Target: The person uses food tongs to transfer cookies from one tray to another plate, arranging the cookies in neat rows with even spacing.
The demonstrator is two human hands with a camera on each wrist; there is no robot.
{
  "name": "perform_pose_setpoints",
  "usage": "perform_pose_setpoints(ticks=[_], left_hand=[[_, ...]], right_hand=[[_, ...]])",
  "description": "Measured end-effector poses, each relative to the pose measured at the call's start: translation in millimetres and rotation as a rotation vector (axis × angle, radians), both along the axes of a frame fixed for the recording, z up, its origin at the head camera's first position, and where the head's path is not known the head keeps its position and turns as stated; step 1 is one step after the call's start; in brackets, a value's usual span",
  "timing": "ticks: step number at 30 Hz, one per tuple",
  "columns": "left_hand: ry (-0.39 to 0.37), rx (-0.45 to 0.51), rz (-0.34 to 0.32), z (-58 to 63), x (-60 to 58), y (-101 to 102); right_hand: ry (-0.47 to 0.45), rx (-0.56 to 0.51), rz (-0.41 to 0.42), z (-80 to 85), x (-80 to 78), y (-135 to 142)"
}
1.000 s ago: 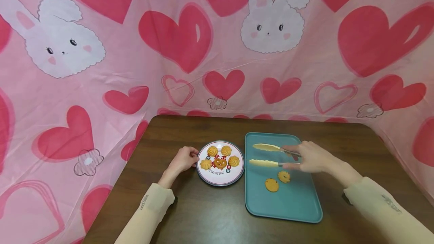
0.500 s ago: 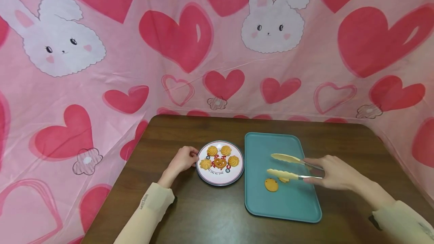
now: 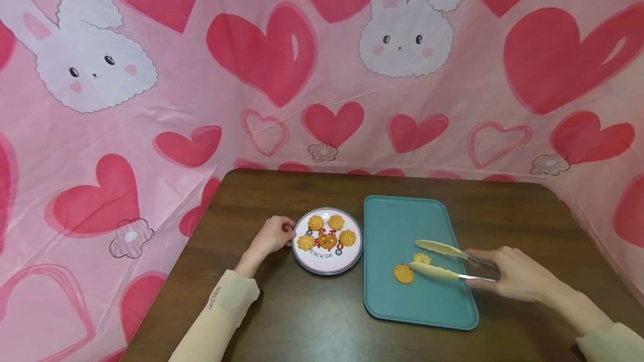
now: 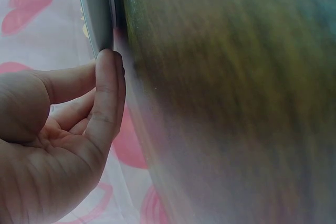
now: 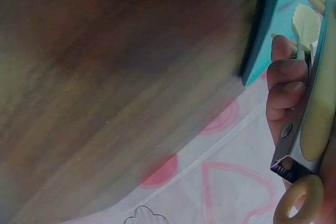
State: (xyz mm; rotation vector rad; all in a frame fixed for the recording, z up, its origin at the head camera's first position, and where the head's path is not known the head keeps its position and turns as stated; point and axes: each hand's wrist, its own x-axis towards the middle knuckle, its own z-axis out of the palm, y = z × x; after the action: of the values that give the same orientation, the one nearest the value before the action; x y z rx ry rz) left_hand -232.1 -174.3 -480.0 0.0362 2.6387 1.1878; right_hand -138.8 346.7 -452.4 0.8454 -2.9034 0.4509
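My left hand [image 3: 271, 235] pinches the left rim of a round white plate [image 3: 322, 265]; in the left wrist view, fingertips meet at the edge of the plate [image 4: 95, 9]. On the plate lie several swirled cookies [image 3: 347, 238] around a pretzel [image 3: 327, 241]. My right hand [image 3: 525, 275] grips a pair of metal tongs [image 3: 440, 248] with cream tips, spread apart over the teal tray [image 3: 417, 306]. Between the tips sits a ring-shaped cookie [image 3: 421, 258], partly hidden. Beside it lies a flat round cookie [image 3: 403, 274]. The right wrist view shows fingers wrapped around the tongs [image 5: 317, 103].
Plate and tray stand side by side on a dark wooden table [image 3: 302, 317], with a narrow gap between them. A pink cloth [image 3: 282, 138] printed with hearts and rabbits hangs behind the table and along its left side.
My right hand has moved right and toward me with the tongs, from over the tray's upper part down to the ring-shaped cookie. My left hand and the plate have stayed put.
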Motion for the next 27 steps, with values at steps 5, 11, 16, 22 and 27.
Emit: perform_pose_setpoints(ticks=[5, 11, 16, 22, 27], left_hand=[[0.003, 0.004, -0.005, 0.5, -0.1, 0], [-0.003, 0.001, 0.000, 1.4, -0.5, 1], [-0.001, 0.000, -0.001, 1.0, 0.5, 0], [-0.002, 0.003, -0.002, -0.2, 0.2, 0], [-0.003, 0.007, 0.004, 1.1, 0.7, 0]], right_hand=[[0.032, -0.018, -0.005, -5.4, 4.4, 3], [-0.018, -0.019, -0.005, -7.8, 7.0, 5], [-0.009, -0.025, -0.019, -9.8, 11.2, 3], [0.022, -0.037, -0.021, -13.3, 15.7, 2], [0.028, -0.049, -0.017, -15.7, 16.4, 3]])
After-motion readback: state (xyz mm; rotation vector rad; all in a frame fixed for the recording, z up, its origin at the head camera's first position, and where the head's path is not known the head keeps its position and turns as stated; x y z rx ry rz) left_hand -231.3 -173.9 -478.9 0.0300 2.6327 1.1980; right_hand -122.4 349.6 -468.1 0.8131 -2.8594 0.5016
